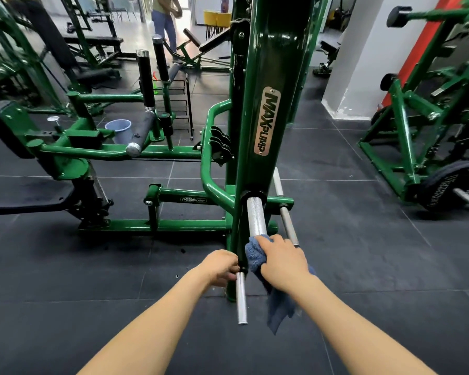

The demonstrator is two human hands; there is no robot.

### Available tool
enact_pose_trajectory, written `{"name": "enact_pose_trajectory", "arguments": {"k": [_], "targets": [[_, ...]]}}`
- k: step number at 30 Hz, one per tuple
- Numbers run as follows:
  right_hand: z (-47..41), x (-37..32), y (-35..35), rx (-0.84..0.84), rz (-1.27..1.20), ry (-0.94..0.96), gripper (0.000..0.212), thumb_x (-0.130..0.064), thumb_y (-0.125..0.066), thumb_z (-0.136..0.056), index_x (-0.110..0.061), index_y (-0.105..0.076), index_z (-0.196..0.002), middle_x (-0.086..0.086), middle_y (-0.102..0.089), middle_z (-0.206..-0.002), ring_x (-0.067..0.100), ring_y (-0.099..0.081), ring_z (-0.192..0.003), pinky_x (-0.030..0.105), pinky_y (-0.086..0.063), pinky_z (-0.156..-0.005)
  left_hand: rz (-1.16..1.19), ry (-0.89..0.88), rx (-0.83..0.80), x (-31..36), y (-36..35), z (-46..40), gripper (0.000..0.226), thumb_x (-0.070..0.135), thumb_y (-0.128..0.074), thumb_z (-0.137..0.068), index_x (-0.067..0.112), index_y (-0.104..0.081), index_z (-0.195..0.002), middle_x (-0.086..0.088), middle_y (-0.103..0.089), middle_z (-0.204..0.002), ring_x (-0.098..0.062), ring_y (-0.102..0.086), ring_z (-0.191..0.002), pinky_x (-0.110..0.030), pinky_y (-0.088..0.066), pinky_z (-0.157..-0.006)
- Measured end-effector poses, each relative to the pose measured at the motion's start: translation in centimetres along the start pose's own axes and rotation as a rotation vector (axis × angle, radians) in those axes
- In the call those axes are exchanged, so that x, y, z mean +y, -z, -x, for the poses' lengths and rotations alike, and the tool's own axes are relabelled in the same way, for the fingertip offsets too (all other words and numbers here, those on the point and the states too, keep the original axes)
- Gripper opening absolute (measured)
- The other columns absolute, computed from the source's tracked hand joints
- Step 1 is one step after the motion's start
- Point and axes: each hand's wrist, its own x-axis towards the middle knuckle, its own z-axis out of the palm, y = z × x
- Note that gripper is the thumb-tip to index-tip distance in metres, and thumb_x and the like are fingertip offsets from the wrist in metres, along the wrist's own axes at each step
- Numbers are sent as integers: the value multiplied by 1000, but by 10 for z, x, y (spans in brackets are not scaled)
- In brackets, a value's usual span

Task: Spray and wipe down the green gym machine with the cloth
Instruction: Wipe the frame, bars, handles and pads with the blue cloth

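Head cam: right hand (280, 262) curled over blue terry cloth (255, 255), pressing it round near end of knurled chrome sleeve (256, 216) on green MaxPump machine (271, 63); cloth's loose tail hangs below the wrist. Left hand (222, 266) grips a thin chrome bar (241, 299) just beside, fingers wrapped. Machine's upright w/ logo plate (266, 121) rises straight ahead. Farther left, blue bucket (119, 130) on black rubber floor tiles (349, 239), behind the frame.

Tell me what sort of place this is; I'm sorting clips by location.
A gym, most likely a commercial one: green MAXPUMP weight machines stand on dark rubber floor tiles, a weight plate sits on a neighbouring machine, and padded benches stand behind.
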Motion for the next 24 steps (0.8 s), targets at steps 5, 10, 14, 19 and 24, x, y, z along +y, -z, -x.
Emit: {"name": "enact_pose_trajectory", "arguments": {"k": [5,10,14,19,24], "targets": [[-33,-5,10,29,-51,-65,53,-19,-47,-88,-29,-35,-138,11,-46,-128,33,-45,-118,43,-40,-91,190,-29,69,11,-16,-4,25,34,-38,-101,15,-54,-98,0,-58,-85,-12,-53,-64,-24,-42,-61],[-15,1,-9,84,-24,1,64,-16,-49,-87,-33,-29,-145,6,-40,-139,29,-40,-121,40,-36,-98,264,9,68,10,-23,2,28,33,-31,-102,17,-51,-91,-4,-53,-81,-17,-48,-64,-25,-36,-59],[11,17,-12,44,-120,62,68,-12,-47,-85,-39,-30,-145,2,-45,-135,29,-44,-118,37,-41,-93,215,37,45,19,-17,15,18,16,-43,-90,21,-50,-75,0,-50,-71,-15,-43,-58,-22,-31,-53],[15,30,35,216,-317,-73,68,-9,-47,-79,-36,-40,-141,6,-54,-117,30,-53,-108,33,-45,-81,153,100,-130,46,-8,44,51,60,-41,-93,14,-52,-110,-10,-62,-96,-23,-60,-68,-32,-52,-60],[18,17,75,413,-395,-54,71,-9,-51,-77,-31,-40,-143,5,-53,-125,30,-48,-115,35,-43,-88,548,133,-446,70,-23,69,96,91,-31,-71,11,-56,-118,-16,-67,-101,-33,-68,-84,-50,-53,-77]]}}
